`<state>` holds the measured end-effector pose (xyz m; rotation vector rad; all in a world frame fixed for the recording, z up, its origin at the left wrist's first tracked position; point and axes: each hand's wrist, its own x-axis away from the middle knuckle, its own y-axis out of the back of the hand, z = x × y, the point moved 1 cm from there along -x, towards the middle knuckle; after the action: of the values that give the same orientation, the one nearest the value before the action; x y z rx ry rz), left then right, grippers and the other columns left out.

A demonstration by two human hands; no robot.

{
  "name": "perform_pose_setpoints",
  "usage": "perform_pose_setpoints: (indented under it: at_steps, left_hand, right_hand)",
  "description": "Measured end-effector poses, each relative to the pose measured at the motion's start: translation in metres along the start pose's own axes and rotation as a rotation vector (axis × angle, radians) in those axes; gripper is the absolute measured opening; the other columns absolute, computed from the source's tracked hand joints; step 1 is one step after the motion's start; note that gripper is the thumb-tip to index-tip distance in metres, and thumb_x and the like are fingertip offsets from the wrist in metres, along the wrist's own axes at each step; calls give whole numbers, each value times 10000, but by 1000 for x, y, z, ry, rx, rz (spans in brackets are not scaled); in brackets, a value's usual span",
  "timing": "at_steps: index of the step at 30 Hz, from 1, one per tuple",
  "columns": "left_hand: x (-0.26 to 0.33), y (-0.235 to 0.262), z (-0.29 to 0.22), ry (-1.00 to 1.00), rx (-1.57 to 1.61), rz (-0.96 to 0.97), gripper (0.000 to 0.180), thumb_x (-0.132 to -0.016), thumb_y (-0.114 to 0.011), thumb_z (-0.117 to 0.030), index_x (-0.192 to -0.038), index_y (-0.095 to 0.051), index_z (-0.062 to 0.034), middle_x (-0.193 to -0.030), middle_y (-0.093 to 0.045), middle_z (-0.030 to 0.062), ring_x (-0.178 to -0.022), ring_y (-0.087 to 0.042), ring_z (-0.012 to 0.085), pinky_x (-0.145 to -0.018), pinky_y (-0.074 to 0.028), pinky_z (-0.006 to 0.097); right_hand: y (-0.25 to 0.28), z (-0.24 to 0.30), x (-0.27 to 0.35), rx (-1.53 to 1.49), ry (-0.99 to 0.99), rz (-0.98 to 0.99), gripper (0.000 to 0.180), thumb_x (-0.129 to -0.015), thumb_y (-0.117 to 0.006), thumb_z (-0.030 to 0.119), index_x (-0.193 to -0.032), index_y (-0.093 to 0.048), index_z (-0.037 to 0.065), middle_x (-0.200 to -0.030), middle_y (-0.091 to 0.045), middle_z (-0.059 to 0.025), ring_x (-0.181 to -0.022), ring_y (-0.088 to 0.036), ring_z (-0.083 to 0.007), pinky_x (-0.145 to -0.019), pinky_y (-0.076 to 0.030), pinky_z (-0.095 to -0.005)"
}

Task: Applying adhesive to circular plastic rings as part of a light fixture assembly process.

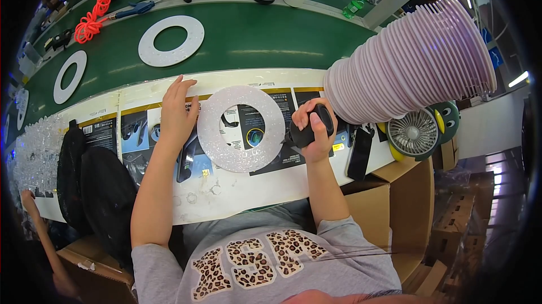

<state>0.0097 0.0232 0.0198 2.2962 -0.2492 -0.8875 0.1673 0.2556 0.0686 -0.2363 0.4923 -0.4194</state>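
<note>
A flat white speckled ring (pixel 209 144) with a wide round hole lies on the white work surface in front of me. My left hand (pixel 179 113) rests just left of it, fingers stretched and apart, holding nothing. On the ring's other side, my right hand (pixel 316 134) is wrapped around a black tool with a rounded grip (pixel 323 117). The tool's lower end points toward the ring's right edge; its exact kind does not show. Printed dark sheets (pixel 282 160) cover part of the surface under the ring.
A tall leaning stack of white rings (pixel 406 58) stands at right, near a phone (pixel 359 154) and a small fan (pixel 413 133). More rings (pixel 148 50) lie on the green belt (pixel 243 38). Left are a black bag (pixel 104 191), clear plastic pieces (pixel 34 151) and another person's hand (pixel 27 199).
</note>
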Motion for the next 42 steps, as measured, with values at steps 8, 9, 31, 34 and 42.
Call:
perform_pose_setpoints:
  at_steps: [8,9,31,34,42]
  left_hand:
    - [-1,0,0,7,8,6,289,-800,-596,-24,-1089,-576,-25,-1145,-597,186,-1223,-477,363,-994,-391,439]
    - [-1,0,0,2,6,1,289,-800,-597,-25,-1088,-576,-26,-1147,-596,186,-1223,-477,363,-994,-391,440]
    - [2,-1,4,29,66,3,300,-792,-600,-31,-1091,-578,-23,-1141,-602,173,-1233,-468,356,-1007,-378,441]
    - [2,-2,5,7,50,0,299,-795,-599,-38,-1093,-578,-22,-1145,-598,175,-1231,-468,356,-1007,-376,439]
    - [1,-2,2,29,59,12,302,-798,-593,-42,-1098,-575,-20,-1155,-590,170,-1237,-458,352,-1011,-369,433]
  right_hand:
    - [2,-1,0,-1,-18,7,175,-836,-548,154,-904,-488,4,-687,-497,-52,-625,-455,-99,-592,-394,-237]
    - [2,-1,0,-25,-29,-4,181,-835,-552,155,-914,-488,6,-689,-498,-54,-630,-459,-101,-597,-398,-239]
    - [-4,24,-1,-399,-199,-59,494,-877,-480,529,-1035,-450,62,-934,-449,-73,-874,-452,-193,-869,-378,-368]
    - [-18,25,2,-378,-227,-55,497,-875,-473,546,-1021,-444,72,-903,-450,-70,-848,-454,-194,-825,-385,-360]
    - [-48,3,5,-115,0,42,504,-866,-500,582,-946,-394,96,-743,-443,-50,-692,-467,-176,-727,-383,-324]
